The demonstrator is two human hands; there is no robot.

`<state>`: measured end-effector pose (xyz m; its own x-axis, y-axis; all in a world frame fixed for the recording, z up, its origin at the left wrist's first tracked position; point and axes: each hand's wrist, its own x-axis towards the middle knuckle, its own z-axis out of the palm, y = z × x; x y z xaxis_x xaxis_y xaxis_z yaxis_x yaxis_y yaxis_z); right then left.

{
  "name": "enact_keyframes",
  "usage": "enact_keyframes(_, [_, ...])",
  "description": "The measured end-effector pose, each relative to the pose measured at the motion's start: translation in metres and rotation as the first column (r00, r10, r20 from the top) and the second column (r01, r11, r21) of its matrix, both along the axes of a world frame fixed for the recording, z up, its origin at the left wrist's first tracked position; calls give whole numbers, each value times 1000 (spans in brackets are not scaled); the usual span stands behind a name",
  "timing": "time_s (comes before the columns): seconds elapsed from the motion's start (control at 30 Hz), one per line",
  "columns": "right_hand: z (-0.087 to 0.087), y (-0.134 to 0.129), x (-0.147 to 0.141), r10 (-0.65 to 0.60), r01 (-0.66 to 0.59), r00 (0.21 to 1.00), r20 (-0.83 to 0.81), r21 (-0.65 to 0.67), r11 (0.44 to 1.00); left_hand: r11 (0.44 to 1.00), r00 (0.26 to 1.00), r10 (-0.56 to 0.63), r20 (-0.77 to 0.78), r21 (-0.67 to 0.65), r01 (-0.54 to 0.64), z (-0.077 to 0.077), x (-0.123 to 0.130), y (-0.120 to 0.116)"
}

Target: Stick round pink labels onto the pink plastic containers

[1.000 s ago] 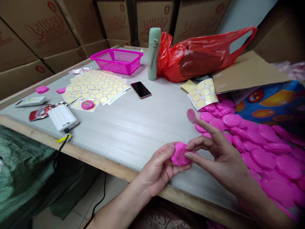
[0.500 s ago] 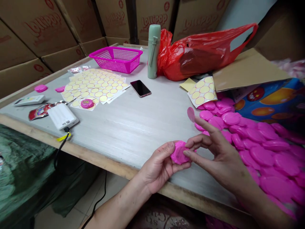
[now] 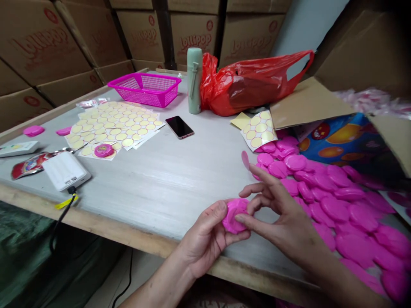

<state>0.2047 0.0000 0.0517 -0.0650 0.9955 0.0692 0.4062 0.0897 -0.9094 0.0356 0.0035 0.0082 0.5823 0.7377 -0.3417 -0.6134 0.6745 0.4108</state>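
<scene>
One pink case (image 3: 231,220) sits between the left grip (image 3: 208,233) and right grip (image 3: 287,216) (both pinching it).

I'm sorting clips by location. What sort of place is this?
Probably a packing workshop or storeroom: cartons printed "Lollipop" are stacked behind the table, sheets of round stickers lie on it, and pink round pieces are heaped at the right.

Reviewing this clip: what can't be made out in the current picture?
All in the head view:
Back of the pink case: hidden by the left hand.
Any print on the thin pink disc on the right hand: too steeply angled.
Contents of the red bag: veiled by its plastic.
Right end of the pink pile: cut by picture edge.
</scene>
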Motion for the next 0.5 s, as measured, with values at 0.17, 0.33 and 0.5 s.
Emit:
enact_keyframes(0.17, [3,1,5,18,-18,1000,23,-28,999,998,999,-35,-28,45,36,2,0,0])
enact_keyframes(0.33, [1,10,13,44,-41,999,27,-115,993,995,997,-74,13,75,73,1,-1,-1])
enact_keyframes(0.5, [-4,22,17,21,-133,948,-317,-337,932,994,995,-88,39,75,85,0,-1,-1])
